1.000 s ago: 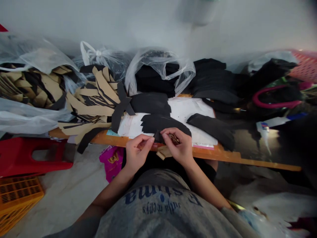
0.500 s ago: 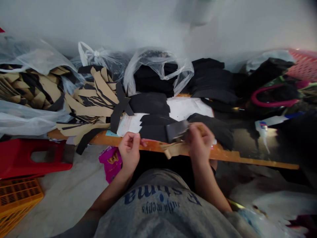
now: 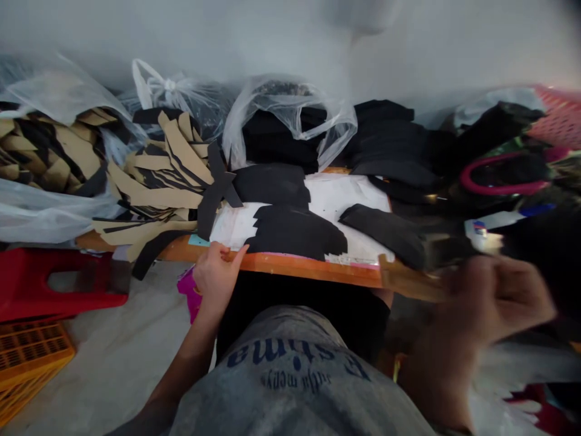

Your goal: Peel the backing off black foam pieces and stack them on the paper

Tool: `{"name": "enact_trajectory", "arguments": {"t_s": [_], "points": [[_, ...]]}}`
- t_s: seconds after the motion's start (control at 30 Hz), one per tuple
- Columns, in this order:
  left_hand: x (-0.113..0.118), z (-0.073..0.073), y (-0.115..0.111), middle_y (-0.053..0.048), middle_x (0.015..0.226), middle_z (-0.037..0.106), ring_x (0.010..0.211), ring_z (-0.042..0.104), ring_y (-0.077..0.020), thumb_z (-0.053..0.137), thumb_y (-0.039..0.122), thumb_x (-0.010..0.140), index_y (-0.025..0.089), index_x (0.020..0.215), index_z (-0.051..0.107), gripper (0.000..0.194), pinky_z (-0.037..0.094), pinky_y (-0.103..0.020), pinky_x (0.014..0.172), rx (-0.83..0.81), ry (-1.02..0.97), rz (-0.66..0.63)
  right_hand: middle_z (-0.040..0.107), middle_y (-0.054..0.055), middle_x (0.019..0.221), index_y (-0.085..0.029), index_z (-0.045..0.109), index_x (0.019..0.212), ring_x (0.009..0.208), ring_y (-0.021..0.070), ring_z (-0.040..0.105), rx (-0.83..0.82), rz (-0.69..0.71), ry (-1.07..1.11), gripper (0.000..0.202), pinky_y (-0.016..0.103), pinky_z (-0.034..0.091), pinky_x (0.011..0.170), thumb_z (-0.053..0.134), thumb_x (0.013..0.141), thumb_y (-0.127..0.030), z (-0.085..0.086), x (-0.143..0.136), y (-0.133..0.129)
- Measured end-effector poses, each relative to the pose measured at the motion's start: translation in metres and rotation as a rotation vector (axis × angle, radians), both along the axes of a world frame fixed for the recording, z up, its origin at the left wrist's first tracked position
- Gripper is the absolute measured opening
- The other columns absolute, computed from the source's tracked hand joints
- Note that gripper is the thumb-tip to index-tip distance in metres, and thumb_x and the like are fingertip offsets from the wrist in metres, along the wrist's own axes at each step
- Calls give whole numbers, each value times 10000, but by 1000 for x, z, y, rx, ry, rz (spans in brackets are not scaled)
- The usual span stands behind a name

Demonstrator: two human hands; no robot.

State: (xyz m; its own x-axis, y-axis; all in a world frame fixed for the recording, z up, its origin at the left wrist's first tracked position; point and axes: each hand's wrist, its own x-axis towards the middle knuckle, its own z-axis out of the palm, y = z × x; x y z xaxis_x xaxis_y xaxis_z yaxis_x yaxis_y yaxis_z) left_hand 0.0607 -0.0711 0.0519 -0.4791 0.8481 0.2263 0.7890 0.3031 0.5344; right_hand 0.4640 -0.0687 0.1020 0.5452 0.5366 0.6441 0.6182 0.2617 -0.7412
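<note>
My left hand rests at the front edge of the wooden board, thumb out and the other fingers curled; nothing plainly shows in it. Beside it, overlapping black pieces lie on white paper. Blurred by motion, my right hand is off to the right with its fingers closed. A tan strip runs leftward from it, and a dark blurred piece is by its fingertips. Another black stack lies on the paper's right side.
Tan and black strips are piled on the left. Plastic bags stand along the wall. A red stool and an orange crate are at lower left. A glue bottle lies right, near a pink basket.
My right hand has moved far to the right with the tan strip and dark piece, uncovering the black pieces. My left hand has shifted slightly left, its thumb now stretched out.
</note>
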Motion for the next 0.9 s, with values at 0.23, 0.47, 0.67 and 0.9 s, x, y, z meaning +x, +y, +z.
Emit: {"name": "enact_trajectory", "arguments": {"t_s": [0.23,0.47,0.67,0.9], "points": [[87,52,13,-31,817,729,718,657,-149,711,418,874,196,851,708,223,509,-260,657,-3,-879,-651,739,30,816,-212,634,944,670,136,692,6,486,-543,122,237,519,569,679,927,-100,-17,-145,1],[79,24,22,-18,739,698,670,617,-139,723,412,853,180,771,704,247,476,-242,621,-38,-947,-551,780,105,1101,-201,709,1204,962,207,769,-200,934,-432,226,298,632,790,673,985,-239,-29,-135,0],[29,32,10,-59,889,723,805,670,-188,673,404,920,202,843,688,217,522,-290,741,-24,-834,-672,723,121,1222,-252,717,1275,1069,265,720,-512,739,-238,341,380,624,828,703,949,-352,-12,-96,2],[5,42,7,-83,965,726,971,695,-237,639,411,944,213,859,651,215,531,-341,872,-38,-857,-739,760,54,852,-192,764,987,669,172,641,-837,948,48,282,285,495,582,703,909,-456,-33,-99,29]]}}
